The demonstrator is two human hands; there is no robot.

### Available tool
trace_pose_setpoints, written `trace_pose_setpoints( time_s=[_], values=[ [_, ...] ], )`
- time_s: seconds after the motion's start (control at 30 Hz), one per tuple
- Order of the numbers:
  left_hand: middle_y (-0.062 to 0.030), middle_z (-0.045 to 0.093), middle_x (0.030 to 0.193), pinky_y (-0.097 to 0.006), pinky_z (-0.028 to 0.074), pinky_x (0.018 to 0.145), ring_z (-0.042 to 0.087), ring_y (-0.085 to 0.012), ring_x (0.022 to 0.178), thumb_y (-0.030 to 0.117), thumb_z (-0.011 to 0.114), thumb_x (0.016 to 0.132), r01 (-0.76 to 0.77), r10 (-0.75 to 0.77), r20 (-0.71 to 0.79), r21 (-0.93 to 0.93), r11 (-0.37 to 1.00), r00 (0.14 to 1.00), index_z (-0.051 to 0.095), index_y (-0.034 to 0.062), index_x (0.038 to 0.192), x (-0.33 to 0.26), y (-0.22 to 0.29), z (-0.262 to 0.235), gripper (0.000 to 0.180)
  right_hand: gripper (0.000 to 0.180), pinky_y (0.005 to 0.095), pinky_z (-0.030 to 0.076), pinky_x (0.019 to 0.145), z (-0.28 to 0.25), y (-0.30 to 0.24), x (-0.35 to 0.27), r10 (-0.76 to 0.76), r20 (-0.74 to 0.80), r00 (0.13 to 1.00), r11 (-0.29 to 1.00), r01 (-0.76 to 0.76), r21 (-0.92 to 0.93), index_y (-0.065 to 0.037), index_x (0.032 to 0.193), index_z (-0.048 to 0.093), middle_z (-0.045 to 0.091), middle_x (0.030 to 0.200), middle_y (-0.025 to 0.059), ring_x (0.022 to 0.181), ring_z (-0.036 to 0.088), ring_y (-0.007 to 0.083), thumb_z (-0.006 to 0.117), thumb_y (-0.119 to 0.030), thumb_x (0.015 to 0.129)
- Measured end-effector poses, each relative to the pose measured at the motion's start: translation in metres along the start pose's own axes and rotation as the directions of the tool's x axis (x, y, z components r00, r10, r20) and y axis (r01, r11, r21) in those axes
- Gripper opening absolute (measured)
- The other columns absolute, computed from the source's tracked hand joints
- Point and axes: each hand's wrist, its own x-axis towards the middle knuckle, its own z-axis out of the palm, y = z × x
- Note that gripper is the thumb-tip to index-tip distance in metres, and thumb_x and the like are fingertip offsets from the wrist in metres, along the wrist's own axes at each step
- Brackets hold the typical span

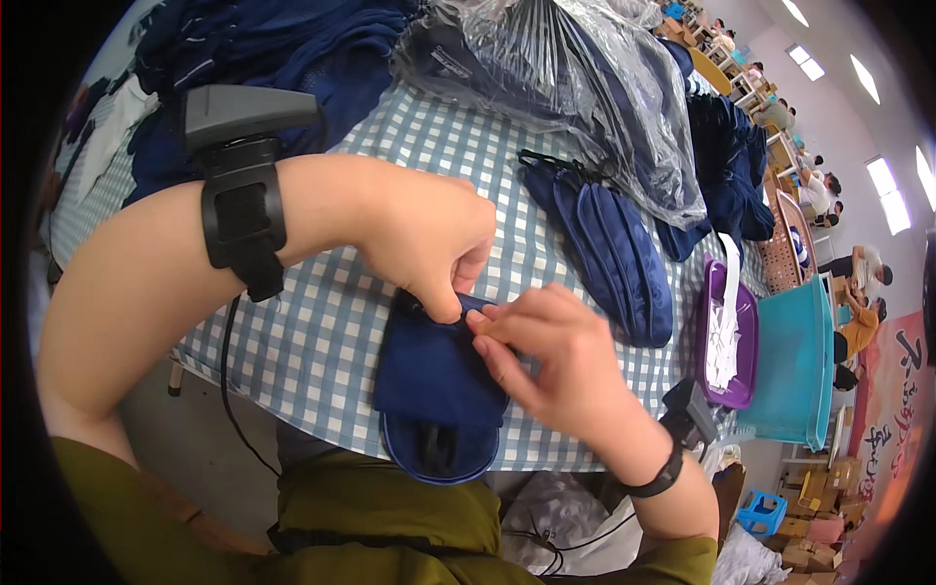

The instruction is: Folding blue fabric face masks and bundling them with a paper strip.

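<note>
A dark navy cloth pouch point(434, 375) lies at the table's near edge. A rounded, shiny navy piece with a black strap point(441, 458) shows below it and reaches past the edge. My left hand point(429, 239) bends over the pouch's top edge and pinches it between thumb and fingers. Close beside it, my right hand point(556, 356) pinches the same top edge with thumb and forefinger. The fingertips nearly meet; whatever small part lies between them is hidden. Right of my hands lies a row of shiny navy sleep masks point(609, 253) with black straps.
The table has a blue-white checked cloth point(302, 331). Behind lie navy fabric point(283, 58) and a clear plastic bag point(556, 78) of navy goods. At right stand a purple basket point(746, 370) with white strips, a turquoise bin point(790, 361) and a pink basket point(783, 244). People work farther off.
</note>
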Motion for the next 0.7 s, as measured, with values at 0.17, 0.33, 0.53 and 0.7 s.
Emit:
trace_pose_setpoints(
  time_s=[0.17,0.33,0.53,0.7],
  values=[
    [-0.0136,0.072,0.075,-0.032,0.057,0.066,0.071,-0.0217,0.069,0.017,0.077,0.070,-0.022,0.022,-0.009,-0.003,1.000,1.000,0.072,-0.0047,0.083,-0.002,-0.001,0.004,0.026,0.021,0.0287,0.054,0.072,-0.008,0.027,0.032,0.444,0.396,0.804,0.692,-0.588,0.419,0.000,0.092,0.072,0.072,0.080,0.0072,0.076,0.068,0.0139,0.081,-0.014,0.079],
    [-0.0142,0.071,0.073,-0.034,0.056,0.064,0.070,-0.0248,0.066,0.015,0.076,0.068,-0.063,0.061,-0.093,-0.012,0.998,0.994,0.070,-0.0048,0.079,-0.009,0.004,0.014,0.023,0.027,0.0299,0.055,0.074,-0.013,0.025,0.038,0.455,0.443,0.773,0.759,-0.596,0.260,0.000,0.096,0.072,0.073,0.082,0.0097,0.077,0.070,0.0167,0.082,-0.015,0.077],
    [-0.0153,0.065,0.078,-0.040,0.053,0.070,0.066,-0.0342,0.077,0.009,0.072,0.069,-0.119,0.207,-0.525,0.196,0.973,0.825,0.066,-0.0022,0.081,-0.030,0.015,0.061,0.018,0.025,0.0338,0.056,0.074,-0.011,0.001,0.032,0.447,0.383,0.808,0.822,-0.540,0.180,-0.001,0.092,0.071,0.072,0.085,0.0130,0.079,0.070,0.0245,0.081,-0.012,0.072],
    [-0.0127,0.061,0.079,-0.040,0.051,0.068,0.063,-0.0307,0.079,0.008,0.072,0.070,-0.045,0.226,-0.638,0.287,0.957,0.736,0.061,0.0008,0.083,-0.041,0.032,0.088,0.018,0.025,0.0426,0.050,0.067,0.002,-0.001,0.013,0.244,0.115,0.963,0.968,-0.250,0.036,-0.003,0.080,0.060,0.062,0.077,0.0128,0.078,0.062,0.0340,0.079,-0.008,0.065]
  ],
)
